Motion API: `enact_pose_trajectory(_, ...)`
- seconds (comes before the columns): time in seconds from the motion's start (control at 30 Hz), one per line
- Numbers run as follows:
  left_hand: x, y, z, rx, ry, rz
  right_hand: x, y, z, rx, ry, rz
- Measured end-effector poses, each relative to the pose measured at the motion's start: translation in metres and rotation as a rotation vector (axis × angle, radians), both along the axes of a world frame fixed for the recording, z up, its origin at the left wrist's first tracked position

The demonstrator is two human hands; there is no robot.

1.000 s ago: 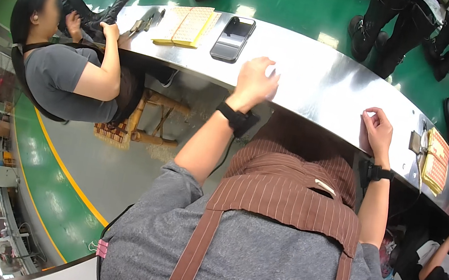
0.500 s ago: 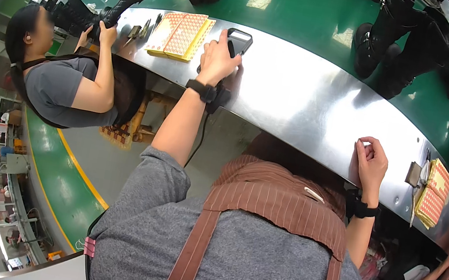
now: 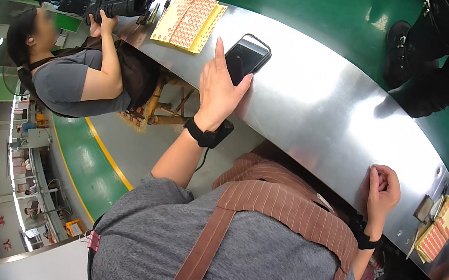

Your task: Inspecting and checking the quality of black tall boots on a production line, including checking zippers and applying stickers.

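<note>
My left hand is closed around the near end of a black smartphone over the metal table. The index finger stretches along the phone's left side and the thumb lies at its near right corner. The dark screen faces up. Farther right, my right hand is at the table's near edge, fingers loosely curled in and nothing visible in them. Both wrists wear black bands. Left of the phone lies a stack of yellow sheets with a red pattern.
The long metal table curves across the view. At its right lie another patterned stack and a small metal tool. A co-worker at the left holds a black boot. More black boots stand beyond. A wooden stool is at the left.
My left hand and the phone have come nearer to me, and more of the screen shows. The co-worker's boot has tipped over sideways. My right hand stays by the table edge. The view has shifted.
</note>
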State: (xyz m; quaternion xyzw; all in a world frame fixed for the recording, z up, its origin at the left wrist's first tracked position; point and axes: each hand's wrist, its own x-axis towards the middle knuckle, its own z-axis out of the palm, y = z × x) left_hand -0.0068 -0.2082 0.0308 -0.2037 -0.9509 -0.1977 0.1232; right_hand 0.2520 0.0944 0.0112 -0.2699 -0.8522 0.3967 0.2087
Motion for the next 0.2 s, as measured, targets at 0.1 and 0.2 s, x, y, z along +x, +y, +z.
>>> enact_pose_trajectory(0.1,0.0017,0.0033,-0.0017,-0.009,-0.01,0.053,0.0011,0.0008,-0.0036,-0.048,0.003,0.005)
enact_pose_trajectory(0.2,0.0007,0.0032,-0.0028,0.005,-0.007,0.034,-0.0003,0.0024,-0.007,-0.061,-0.002,0.011)
